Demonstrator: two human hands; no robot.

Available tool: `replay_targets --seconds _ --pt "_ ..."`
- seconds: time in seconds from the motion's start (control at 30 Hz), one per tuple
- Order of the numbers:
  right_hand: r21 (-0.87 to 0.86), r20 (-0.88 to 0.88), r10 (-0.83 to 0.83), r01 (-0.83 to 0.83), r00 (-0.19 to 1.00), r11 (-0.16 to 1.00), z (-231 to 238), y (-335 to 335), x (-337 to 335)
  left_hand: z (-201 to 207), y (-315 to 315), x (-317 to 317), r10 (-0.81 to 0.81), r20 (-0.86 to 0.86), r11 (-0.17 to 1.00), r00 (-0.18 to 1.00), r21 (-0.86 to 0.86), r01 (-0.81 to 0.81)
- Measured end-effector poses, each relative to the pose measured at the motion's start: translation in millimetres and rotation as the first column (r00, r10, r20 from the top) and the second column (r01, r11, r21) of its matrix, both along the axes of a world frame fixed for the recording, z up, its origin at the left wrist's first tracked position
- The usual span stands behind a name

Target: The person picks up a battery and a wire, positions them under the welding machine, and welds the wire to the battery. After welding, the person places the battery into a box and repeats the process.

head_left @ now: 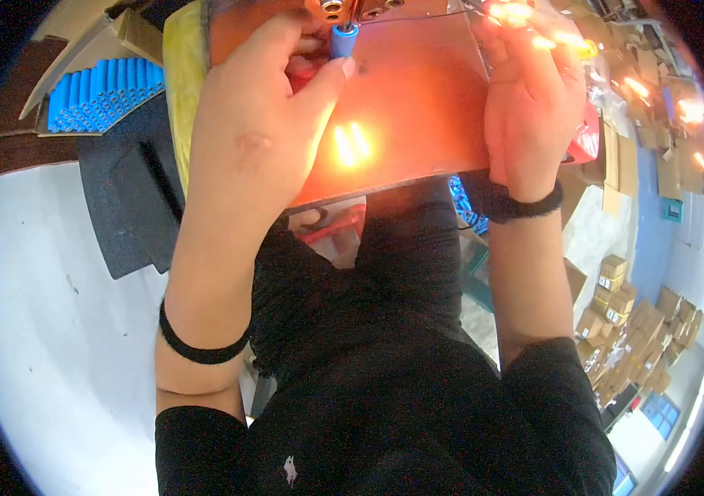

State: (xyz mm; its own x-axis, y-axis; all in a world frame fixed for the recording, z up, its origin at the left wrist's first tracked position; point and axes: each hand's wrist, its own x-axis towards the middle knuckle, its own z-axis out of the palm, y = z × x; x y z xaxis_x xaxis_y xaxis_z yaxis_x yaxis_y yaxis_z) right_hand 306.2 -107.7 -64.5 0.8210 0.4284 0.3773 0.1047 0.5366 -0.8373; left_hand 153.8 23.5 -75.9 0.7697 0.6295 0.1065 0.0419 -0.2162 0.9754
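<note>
A small blue cylindrical battery cell (343, 43) stands upright between the thumb and fingers of my left hand (265, 116), its top just under the metal fittings (343, 8) of a machine. Something red (306, 73) shows below those fingers. To the right, my right hand (529, 116) has its fingers bent at the board's far right side. Glare covers its fingertips, so what they hold is hidden. A thin dark wire (418, 18) runs from near the fittings toward that hand. Both hands are over an orange-brown board (426, 124) that reflects bright light.
Many blue cells fill a cardboard box (104, 95) at the far left, beside a black chair-like shape (133, 190). A yellow edge (186, 83) borders the board. Stacked cartons (625, 322) stand on the right. My lap lies under the board's near edge.
</note>
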Motion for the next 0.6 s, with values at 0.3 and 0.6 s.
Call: replay_targets --seconds 0.3,0.6 --pt "-0.094 0.037 0.005 -0.001 0.999 0.996 -14 -11 11 24 -15 -17 0.012 -0.089 0.999 0.996 0.036 -0.008" --pt "-0.203 0.247 0.058 -0.007 0.967 0.979 2 -8 -22 33 -8 -24 -0.044 -0.239 0.995 0.970 0.075 0.064"
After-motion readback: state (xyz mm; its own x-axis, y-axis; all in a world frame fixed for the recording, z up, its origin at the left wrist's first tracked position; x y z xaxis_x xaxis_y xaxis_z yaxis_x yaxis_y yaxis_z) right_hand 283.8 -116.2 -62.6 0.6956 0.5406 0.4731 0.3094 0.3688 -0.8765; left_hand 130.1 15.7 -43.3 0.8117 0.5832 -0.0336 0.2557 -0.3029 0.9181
